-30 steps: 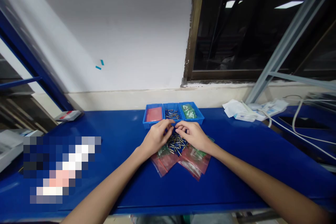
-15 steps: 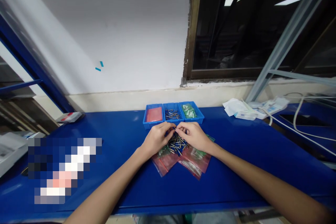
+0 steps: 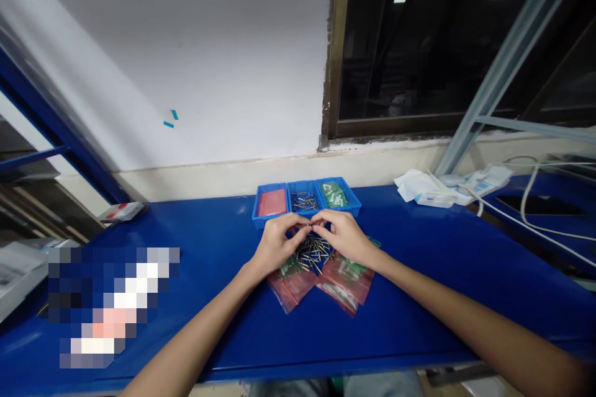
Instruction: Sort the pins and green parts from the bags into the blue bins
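My left hand (image 3: 280,240) and my right hand (image 3: 343,237) meet fingertip to fingertip above a pile of metal screws (image 3: 315,253). Both are pinched together; whatever lies between the fingertips is too small to name. Under and beside the hands are a red bag (image 3: 292,288) on the left and another red bag (image 3: 342,285) on the right, with green packets partly hidden by my hands. Just behind stand three joined blue bins: one with red bags (image 3: 272,202), one with screws (image 3: 305,201), one with green bags of white pieces (image 3: 334,195).
The blue table (image 3: 410,298) runs up to the wall. White papers and packets (image 3: 426,189) lie at the back right beside white cables (image 3: 535,232). A small box (image 3: 122,211) sits at the back left; a blurred patch covers the left side.
The fingertips of both hands have shifted slightly and now touch over the pile, with the fingers a little more arched. The camera view has moved slightly.
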A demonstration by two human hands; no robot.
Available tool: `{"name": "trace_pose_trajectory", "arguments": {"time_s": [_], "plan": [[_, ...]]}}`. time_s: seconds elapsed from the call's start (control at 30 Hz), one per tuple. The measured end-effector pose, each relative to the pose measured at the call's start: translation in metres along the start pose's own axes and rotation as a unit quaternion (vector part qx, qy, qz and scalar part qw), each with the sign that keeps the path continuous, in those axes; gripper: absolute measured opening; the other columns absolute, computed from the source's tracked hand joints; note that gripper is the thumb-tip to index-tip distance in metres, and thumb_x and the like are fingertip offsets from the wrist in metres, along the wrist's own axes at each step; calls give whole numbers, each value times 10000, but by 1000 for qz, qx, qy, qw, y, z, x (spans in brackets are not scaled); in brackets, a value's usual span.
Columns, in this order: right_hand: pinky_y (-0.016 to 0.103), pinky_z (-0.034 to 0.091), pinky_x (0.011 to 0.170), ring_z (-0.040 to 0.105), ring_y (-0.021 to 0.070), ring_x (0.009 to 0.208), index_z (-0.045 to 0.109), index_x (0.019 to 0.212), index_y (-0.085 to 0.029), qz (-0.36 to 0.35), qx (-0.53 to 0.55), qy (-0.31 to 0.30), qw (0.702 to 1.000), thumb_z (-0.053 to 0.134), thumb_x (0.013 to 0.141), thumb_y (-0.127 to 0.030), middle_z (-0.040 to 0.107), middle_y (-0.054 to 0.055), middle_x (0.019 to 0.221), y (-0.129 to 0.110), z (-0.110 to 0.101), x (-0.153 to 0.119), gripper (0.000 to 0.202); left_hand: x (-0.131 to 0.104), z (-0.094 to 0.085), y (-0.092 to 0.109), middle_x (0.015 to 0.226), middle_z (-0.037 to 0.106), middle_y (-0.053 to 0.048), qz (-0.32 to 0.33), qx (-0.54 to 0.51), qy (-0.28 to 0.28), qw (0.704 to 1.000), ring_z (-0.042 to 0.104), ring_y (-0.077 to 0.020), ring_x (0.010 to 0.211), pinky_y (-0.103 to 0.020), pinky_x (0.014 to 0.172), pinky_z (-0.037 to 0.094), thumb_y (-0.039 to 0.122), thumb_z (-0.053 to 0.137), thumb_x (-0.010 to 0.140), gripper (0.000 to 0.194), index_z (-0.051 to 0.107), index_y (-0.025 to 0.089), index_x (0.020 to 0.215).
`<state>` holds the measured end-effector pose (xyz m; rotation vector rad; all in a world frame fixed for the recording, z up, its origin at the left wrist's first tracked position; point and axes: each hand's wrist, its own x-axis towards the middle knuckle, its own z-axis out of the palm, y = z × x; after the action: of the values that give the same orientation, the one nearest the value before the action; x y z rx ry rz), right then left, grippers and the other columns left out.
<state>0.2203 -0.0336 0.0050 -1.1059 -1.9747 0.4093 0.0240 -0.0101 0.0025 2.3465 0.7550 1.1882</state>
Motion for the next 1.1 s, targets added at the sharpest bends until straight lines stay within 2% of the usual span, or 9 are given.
{"name": "trace_pose_trajectory", "arguments": {"time_s": [0.13, 0.23, 0.33, 0.43, 0.57, 0.7, 0.8, 0.9, 1.1], "plan": [[296, 465, 770, 604, 169, 824, 633, 910, -198, -54, -53, -4, 997, 551, 930, -174, 656, 26, 865, 1, -3, 2, 87, 1, 0, 0, 873, 724, -33, -14, 1, 16, 1000, 658, -151, 758, -262, 672, 511, 265, 628, 922, 120, 710, 193, 972], [333, 457, 841, 578, 201, 925, 617, 945, -187, -109, -160, -6, 981, 463, 983, -186, 640, 65, 934, 8, -7, 13, 158, 2, -4, -2, 865, 677, -36, 0, 58, 75, 996, 625, -152, 757, -267, 679, 503, 264, 629, 915, 118, 671, 179, 986], [348, 466, 825, 559, 229, 962, 621, 956, -171, -113, -270, -2, 956, 427, 993, -175, 631, 97, 950, 16, -11, 30, 198, 2, -11, -7, 916, 626, -42, 22, 126, 127, 984, 601, -153, 794, -280, 729, 502, 247, 599, 929, 120, 631, 179, 1022], [350, 484, 799, 547, 248, 1002, 634, 969, -166, -100, -324, -11, 941, 455, 990, -214, 621, 112, 982, 16, -13, 40, 187, 2, -17, -15, 968, 610, -61, 45, 208, 107, 971, 594, -185, 881, -319, 795, 487, 235, 555, 956, 160, 631, 189, 1089], [374, 498, 855, 534, 260, 1065, 624, 1068, -162, -125, -335, -33, 934, 442, 1001, -269, 606, 118, 1059, 8, -19, 26, 221, 4, -16, -27, 1012, 628, -77, 46, 318, 49, 946, 571, -219, 899, -350, 782, 447, 240, 542, 971, 230, 639, 215, 1177], [406, 511, 837, 552, 271, 1037, 633, 1041, -160, -141, -334, -69, 929, 457, 978, -209, 614, 127, 1039, 17, -36, 8, 194, 7, -11, -39, 983, 648, -70, 34, 278, 27, 960, 585, -212, 890, -353, 799, 464, 226, 526, 981, 209, 669, 197, 1130], [408, 512, 841, 567, 256, 1001, 640, 1050, -155, -134, -314, -70, 937, 460, 977, -174, 631, 115, 1018, 31, -45, 5, 196, 8, -9, -45, 988, 652, -74, 33, 215, 27, 976, 604, -207, 924, -351, 835, 497, 224, 528, 979, 195, 693, 179, 1073], [407, 502, 863, 570, 245, 975, 658, 1027, -152, -126, -288, -47, 948, 477, 972, -162, 646, 106, 989, 37, -43, 7, 189, 8, -11, -46, 999, 652, -73, 36, 170, 26, 984, 626, -196, 924, -331, 828, 524, 226, 536, 974, 194, 710, 185, 1048], [404, 500, 850, 559, 253, 962, 677, 989, -147, -109, -269, -30, 957, 523, 950, -152, 668, 105, 931, 32, -32, 8, 159, 6, -16, -43, 1012, 666, -73, 24, 132, 17, 991, 651, -181, 911, -300, 808, 540, 180, 501, 976, 236, 723, 182, 1054]]}}
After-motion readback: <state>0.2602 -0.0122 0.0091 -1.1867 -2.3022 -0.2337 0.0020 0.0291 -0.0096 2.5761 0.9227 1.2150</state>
